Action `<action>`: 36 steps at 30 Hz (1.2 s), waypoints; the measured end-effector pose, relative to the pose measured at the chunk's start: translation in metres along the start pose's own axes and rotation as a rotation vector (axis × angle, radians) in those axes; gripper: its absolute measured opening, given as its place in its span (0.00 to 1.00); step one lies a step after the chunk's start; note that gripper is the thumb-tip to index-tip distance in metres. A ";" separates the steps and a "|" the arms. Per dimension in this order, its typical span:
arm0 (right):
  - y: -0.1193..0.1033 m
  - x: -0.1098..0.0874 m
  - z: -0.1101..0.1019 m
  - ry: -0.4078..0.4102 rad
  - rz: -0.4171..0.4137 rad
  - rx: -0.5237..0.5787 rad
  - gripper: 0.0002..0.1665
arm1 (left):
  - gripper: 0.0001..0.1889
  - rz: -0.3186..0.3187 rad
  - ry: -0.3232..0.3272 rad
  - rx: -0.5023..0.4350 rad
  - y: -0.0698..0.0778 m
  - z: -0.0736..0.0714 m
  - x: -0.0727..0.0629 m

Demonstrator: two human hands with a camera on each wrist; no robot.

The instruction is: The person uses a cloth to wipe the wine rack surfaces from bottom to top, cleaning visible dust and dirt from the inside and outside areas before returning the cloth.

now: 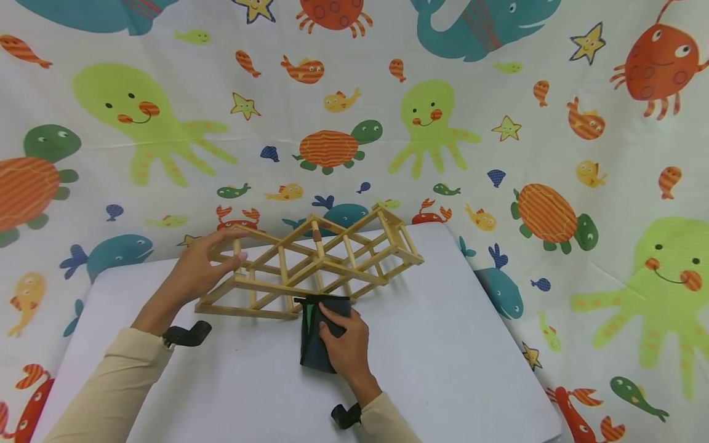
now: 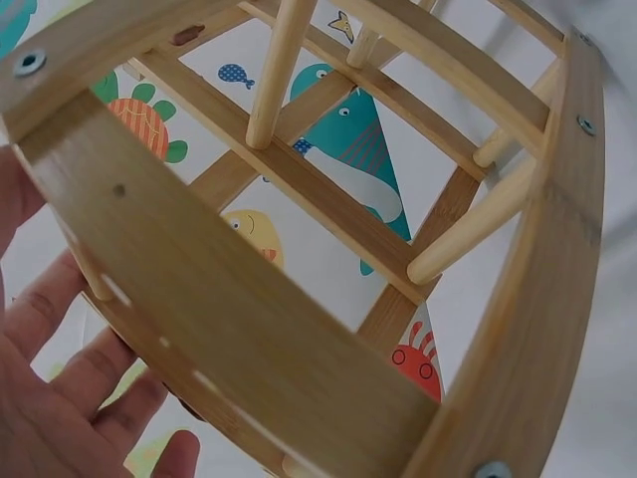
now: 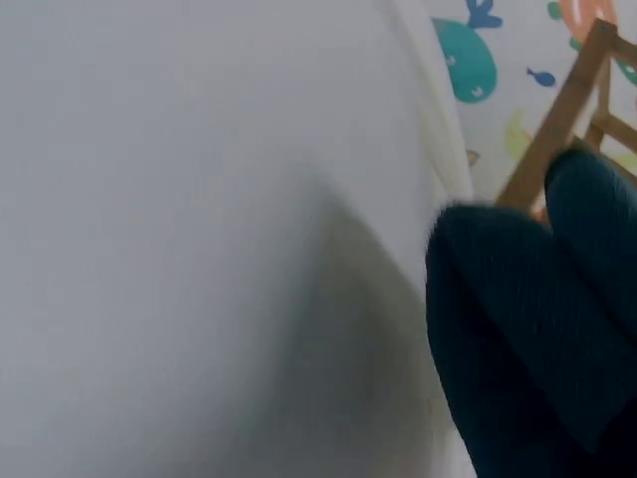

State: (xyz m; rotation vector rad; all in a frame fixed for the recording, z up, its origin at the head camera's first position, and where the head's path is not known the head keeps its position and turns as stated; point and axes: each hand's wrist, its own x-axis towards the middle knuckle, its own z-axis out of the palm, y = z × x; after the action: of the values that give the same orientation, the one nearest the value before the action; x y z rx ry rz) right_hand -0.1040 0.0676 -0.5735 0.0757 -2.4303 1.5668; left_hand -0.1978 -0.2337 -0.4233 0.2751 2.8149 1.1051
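Observation:
A zigzag rack of pale wooden slats and dowels [image 1: 285,280] stands on the white table, its near slats facing me. My left hand [image 1: 196,267] grips its left end, with the fingers at the upper slat and the thumb lower down. Up close in the left wrist view, the fingers of that hand [image 2: 85,388] lie along the edge of a broad slat [image 2: 219,269]. My right hand [image 1: 346,344] holds a dark cloth [image 1: 318,351] against the rack's lower front slat. Folds of this cloth [image 3: 528,309] fill the right side of the right wrist view.
Under the rack is a white tabletop [image 1: 443,344], with its right edge sloping toward the front. Behind and around it hangs a white curtain [image 1: 343,80] printed with sea animals. Metal screw heads [image 2: 587,124] show on the rack's slats.

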 end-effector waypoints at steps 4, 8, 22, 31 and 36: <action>0.003 0.000 0.014 -0.006 0.044 -0.025 0.25 | 0.33 -0.002 0.000 0.002 0.002 0.003 0.000; 0.005 -0.003 0.024 -0.106 0.095 -0.077 0.24 | 0.33 0.016 0.004 0.018 0.005 0.006 0.000; 0.007 0.004 0.031 -0.153 0.104 -0.025 0.24 | 0.35 0.078 0.004 0.024 0.008 0.003 -0.003; 0.013 0.005 0.027 -0.181 0.091 0.000 0.24 | 0.34 0.104 -0.021 0.010 0.007 0.002 -0.003; 0.015 0.008 0.033 -0.172 0.093 0.004 0.22 | 0.34 0.106 0.000 0.009 0.008 0.000 -0.004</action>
State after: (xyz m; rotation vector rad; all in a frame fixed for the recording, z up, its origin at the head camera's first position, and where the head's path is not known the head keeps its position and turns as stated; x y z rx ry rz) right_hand -0.1202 0.0453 -0.5980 0.1034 -2.5957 1.6689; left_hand -0.1928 -0.2290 -0.4173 0.4294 2.8356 1.1130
